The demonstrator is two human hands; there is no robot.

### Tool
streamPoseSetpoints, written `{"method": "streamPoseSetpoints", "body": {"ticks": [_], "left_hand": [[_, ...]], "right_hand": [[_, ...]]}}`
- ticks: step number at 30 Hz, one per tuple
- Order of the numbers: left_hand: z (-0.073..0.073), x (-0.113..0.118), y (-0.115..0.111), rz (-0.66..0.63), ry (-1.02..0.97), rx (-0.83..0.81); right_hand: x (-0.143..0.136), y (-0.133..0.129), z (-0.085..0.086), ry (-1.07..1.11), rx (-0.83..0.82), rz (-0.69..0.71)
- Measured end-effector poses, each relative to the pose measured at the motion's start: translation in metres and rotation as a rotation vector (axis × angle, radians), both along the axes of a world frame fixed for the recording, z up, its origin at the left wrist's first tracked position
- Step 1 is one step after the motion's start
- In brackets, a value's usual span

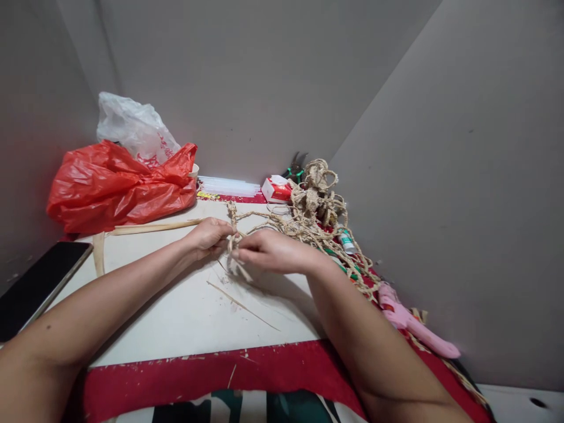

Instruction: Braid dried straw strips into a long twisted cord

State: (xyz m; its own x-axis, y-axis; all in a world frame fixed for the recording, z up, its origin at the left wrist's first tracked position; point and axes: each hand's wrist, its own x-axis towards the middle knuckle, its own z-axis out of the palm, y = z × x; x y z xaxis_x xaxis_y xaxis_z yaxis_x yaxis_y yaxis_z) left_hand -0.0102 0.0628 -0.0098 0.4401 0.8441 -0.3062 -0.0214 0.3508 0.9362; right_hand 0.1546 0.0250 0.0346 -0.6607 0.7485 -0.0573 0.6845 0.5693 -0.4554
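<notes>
Over the middle of the white board, my left hand (pixel 210 236) is closed, pinching a tan braided straw cord (pixel 232 216). Close beside it, my right hand (pixel 267 249) is closed on the same cord from the right, with loose strand ends showing below the fingers. One end of the cord sticks up past my left fingertips. Behind my right wrist, more braided cord (pixel 317 235) lies in a tangled heap running to the back right. The exact crossing of strands between my fingers is partly hidden.
A red plastic bag (pixel 123 188) and a white plastic bag (pixel 132 126) sit back left. A black phone (pixel 42 282) lies left, near flat straw strips (pixel 150 228). Clear sticks (pixel 229 186), a red-and-white box (pixel 277 189), pliers (pixel 296 167) and a pink glue gun (pixel 418 329) border the walls.
</notes>
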Motion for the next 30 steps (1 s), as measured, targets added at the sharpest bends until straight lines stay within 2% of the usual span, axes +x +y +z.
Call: {"method": "streamPoseSetpoints", "body": {"ticks": [2, 4, 6, 9, 11, 15, 18, 26, 30], "left_hand": [[0.000, 0.000, 0.002, -0.003, -0.023, -0.001], [-0.002, 0.000, 0.003, -0.014, -0.032, -0.007], [-0.004, 0.000, 0.004, -0.037, -0.039, 0.000], [-0.007, 0.000, 0.005, -0.080, -0.040, 0.043], [-0.008, 0.002, 0.004, -0.088, -0.020, 0.071], [-0.008, 0.006, 0.002, -0.069, 0.047, 0.125], [-0.009, 0.007, 0.000, -0.109, 0.065, 0.137], [-0.006, 0.003, 0.005, -0.156, -0.013, 0.028], [-0.005, 0.000, 0.008, -0.154, 0.025, 0.007]], "right_hand": [[0.008, 0.012, -0.001, 0.147, 0.051, -0.150], [0.010, 0.025, -0.010, 0.265, 0.125, -0.347], [0.007, 0.035, -0.025, 0.357, 0.035, -0.430], [-0.002, 0.043, -0.046, 0.509, -0.347, -0.421], [-0.005, 0.044, -0.052, 0.575, -0.526, -0.414], [-0.001, 0.045, -0.053, 0.575, -0.541, -0.375], [0.002, 0.047, -0.052, 0.521, -0.545, -0.372], [0.009, 0.053, -0.056, 0.706, -0.803, -0.306], [0.015, 0.056, -0.059, 0.757, -0.885, -0.253]]}}
